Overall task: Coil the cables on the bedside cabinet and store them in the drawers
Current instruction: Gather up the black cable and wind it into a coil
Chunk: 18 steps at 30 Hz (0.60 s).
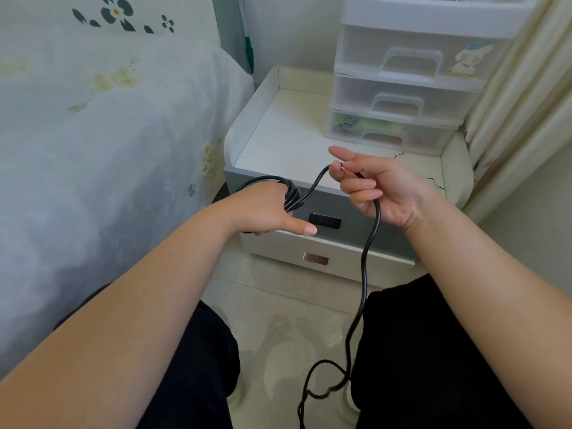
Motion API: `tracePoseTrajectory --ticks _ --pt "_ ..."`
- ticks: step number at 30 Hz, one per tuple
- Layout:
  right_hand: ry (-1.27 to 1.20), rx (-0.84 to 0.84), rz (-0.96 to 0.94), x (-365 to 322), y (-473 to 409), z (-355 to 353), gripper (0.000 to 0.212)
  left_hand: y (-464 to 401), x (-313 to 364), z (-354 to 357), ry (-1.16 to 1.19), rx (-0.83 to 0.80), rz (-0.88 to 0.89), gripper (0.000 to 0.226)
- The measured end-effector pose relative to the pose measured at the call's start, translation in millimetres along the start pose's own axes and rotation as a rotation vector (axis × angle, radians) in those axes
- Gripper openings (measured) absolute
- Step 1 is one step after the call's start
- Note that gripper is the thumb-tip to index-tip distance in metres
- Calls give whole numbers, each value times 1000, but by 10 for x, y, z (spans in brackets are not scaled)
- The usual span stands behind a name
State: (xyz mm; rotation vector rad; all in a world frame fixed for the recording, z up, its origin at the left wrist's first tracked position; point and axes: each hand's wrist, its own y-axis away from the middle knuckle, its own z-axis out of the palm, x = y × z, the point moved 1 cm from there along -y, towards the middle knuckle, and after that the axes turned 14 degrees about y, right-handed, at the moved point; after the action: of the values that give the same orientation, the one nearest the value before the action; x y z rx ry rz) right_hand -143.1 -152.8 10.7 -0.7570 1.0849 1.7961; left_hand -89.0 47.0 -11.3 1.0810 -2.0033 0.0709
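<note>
Cable (365, 274) end beyond bottom edge.

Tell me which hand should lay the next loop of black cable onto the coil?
The right hand, probably. It already pinches the free run of the black cable, whose slack trails to the floor. The left hand grips the coil wound so far, so it should just hold steady.

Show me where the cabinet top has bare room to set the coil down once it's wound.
The bedside cabinet top is bare from its raised left rim to the plastic drawer unit, and along the front edge. The back right corner is crowded by that unit. The left hand holds the coiled black cable; the right hand feeds the slack.
</note>
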Motion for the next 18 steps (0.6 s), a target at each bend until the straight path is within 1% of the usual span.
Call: tracePoseTrajectory --ticks 3,4,5,7,8,9,10,11,12,13,14,15,16,17,18 --pt "130 99 -165 -12 4 26 35 51 24 -54 141 -27 -1 36" --pt "277 163 -235 -19 11 13 31 82 38 -85 240 -50 8 32" --pt "538 259 -306 -27 31 7 24 113 51 -111 368 -85 17 33" --pt "1233 527 -373 -40 34 -8 12 175 84 -142 633 -191 11 40" --pt "1513 643 -378 -23 17 2 15 207 99 -143 731 -268 6 45" --pt "1711 725 -403 13 -22 14 20 233 112 -132 806 -346 11 48" --pt "1847 781 -485 66 -74 38 23 254 125 -126 878 -410 20 46" --pt "1956 814 -596 143 -139 62 27 270 131 -130 954 -456 29 41" --pt "2053 858 -697 223 -198 87 37 289 136 -146 1028 -484 37 35" --pt "2124 903 -762 289 -253 104 50 305 131 -168 1093 -502 49 31" --pt "2157 926 -797 336 -275 127 58 321 125 -189 1142 -519 65 28" --pt "2161 916 -837 372 -280 159 58 336 118 -202 1174 -542 76 29" --pt "2136 869 -899 396 -264 212 53 349 115 -211 1189 -569 85 31" --pt "2085 796 -959 407 -238 263 49 357 107 -210 1195 -596 93 33" --pt "1990 713 -981 399 -211 312 45 363 103 -209 1196 -621 101 34"
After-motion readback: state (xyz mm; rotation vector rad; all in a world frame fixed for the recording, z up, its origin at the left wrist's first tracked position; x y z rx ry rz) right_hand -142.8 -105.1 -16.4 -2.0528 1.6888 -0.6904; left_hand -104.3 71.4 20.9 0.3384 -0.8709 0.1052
